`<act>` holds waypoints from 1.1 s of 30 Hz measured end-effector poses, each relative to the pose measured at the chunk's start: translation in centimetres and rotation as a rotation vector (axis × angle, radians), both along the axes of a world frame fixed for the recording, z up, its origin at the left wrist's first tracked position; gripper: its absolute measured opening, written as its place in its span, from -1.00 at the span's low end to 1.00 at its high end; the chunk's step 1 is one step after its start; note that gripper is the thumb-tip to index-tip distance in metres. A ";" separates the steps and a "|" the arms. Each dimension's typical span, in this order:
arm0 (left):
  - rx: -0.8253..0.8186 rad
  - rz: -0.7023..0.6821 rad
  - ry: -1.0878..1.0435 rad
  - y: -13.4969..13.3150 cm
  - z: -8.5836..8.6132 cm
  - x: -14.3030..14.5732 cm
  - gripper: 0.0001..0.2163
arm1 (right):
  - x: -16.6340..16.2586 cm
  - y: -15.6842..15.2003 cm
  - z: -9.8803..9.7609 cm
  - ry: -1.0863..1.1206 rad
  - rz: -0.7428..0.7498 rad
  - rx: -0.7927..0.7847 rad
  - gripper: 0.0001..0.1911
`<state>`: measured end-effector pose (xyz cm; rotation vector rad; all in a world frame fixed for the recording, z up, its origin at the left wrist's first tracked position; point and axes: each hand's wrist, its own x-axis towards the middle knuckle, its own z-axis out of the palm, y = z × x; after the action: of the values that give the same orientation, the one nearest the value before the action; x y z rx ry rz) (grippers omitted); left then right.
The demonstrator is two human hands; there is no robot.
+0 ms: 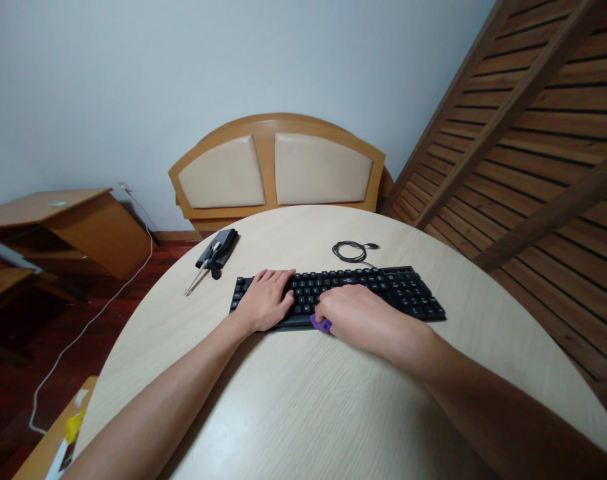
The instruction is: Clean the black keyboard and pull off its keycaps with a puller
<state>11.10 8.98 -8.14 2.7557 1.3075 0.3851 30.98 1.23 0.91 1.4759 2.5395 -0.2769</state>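
Note:
A black keyboard (303, 303) lies across the round table, its number pad to the right. My left hand (266, 299) rests on the left part of its keys, fingers stretched out and grasping nothing. Over the middle of the keyboard, near its front edge, my right hand (356, 310) is closed on a small purple cloth (320, 324). Only a bit of the cloth shows below the fingers; the rest is hidden by the hand. The keyboard's coiled black cable (350, 251) lies behind it, with the plug to the right.
At the table's (293, 407) back left lies a dark pouch (217, 248) with a thin light-coloured stick-like tool (196, 277) beside it. Beyond the table stands a padded headboard (278, 167). A slatted wooden screen (523, 160) leans at the right, and a wooden desk (78, 223) stands left.

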 end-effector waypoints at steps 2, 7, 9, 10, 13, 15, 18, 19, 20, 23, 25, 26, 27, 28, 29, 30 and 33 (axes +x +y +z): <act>0.006 -0.003 -0.001 0.0 -0.1 0.0 -0.55 | 0.7 0.2 0.2 0.044 -0.006 0.012 -0.78; 0.017 -0.015 -0.011 -0.1 -0.1 -0.1 -0.51 | 2.8 1.7 -0.3 0.038 -0.124 0.252 -0.73; 0.015 -0.021 -0.007 -0.2 0.0 -0.1 -0.46 | 3.5 2.7 -1.1 0.058 -0.165 0.348 -0.69; 0.012 -0.025 -0.005 -0.2 0.0 -0.1 -0.44 | 3.8 3.2 -1.6 0.074 -0.175 0.378 -0.68; -0.001 -0.036 -0.004 -0.3 0.2 -0.1 -0.41 | 4.3 4.5 -3.4 0.107 -0.159 0.393 -0.66; -0.010 -0.042 -0.006 -0.2 0.2 -0.1 -0.40 | 4.4 5.1 -4.3 0.116 -0.132 0.358 -0.65; -0.010 -0.043 -0.007 -0.2 0.1 -0.1 -0.40 | 4.5 5.3 -4.4 0.090 -0.109 0.292 -0.63; -0.006 -0.040 -0.006 -0.1 0.1 -0.1 -0.40 | 4.4 5.2 -4.2 0.067 -0.113 0.275 -0.64; -0.003 -0.039 -0.004 -0.1 0.0 -0.1 -0.40 | 4.4 5.1 -3.9 0.041 -0.123 0.264 -0.64; 0.001 -0.037 -0.003 -0.1 -0.1 -0.2 -0.40 | 4.3 4.7 -3.0 -0.020 -0.152 0.251 -0.64; -0.003 -0.038 -0.008 0.0 -0.1 -0.2 -0.40 | 4.1 4.4 -2.6 -0.036 -0.149 0.240 -0.63; -0.004 -0.037 -0.011 0.0 -0.1 -0.2 -0.40 | 4.1 4.3 -2.4 -0.045 -0.147 0.231 -0.62; -0.007 -0.037 -0.012 -0.1 -0.1 -0.2 -0.40 | 4.0 4.2 -2.4 -0.054 -0.147 0.221 -0.62; -0.009 -0.037 -0.013 -0.1 0.0 -0.1 -0.40 | 3.8 4.1 -2.3 -0.063 -0.150 0.214 -0.62; -0.011 -0.036 -0.014 -0.1 0.0 -0.1 -0.40 | 3.7 4.0 -2.2 -0.071 -0.152 0.210 -0.62; -0.011 -0.034 -0.014 -0.1 0.0 -0.1 -0.40 | 3.6 3.9 -2.2 -0.079 -0.155 0.208 -0.63; -0.014 -0.031 -0.013 -0.1 0.0 -0.1 -0.39 | 3.3 3.6 -2.1 -0.093 -0.150 0.218 -0.65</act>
<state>11.04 8.91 -8.15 2.7534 1.2578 0.3896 34.31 4.85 -1.19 1.7176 2.4528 0.0503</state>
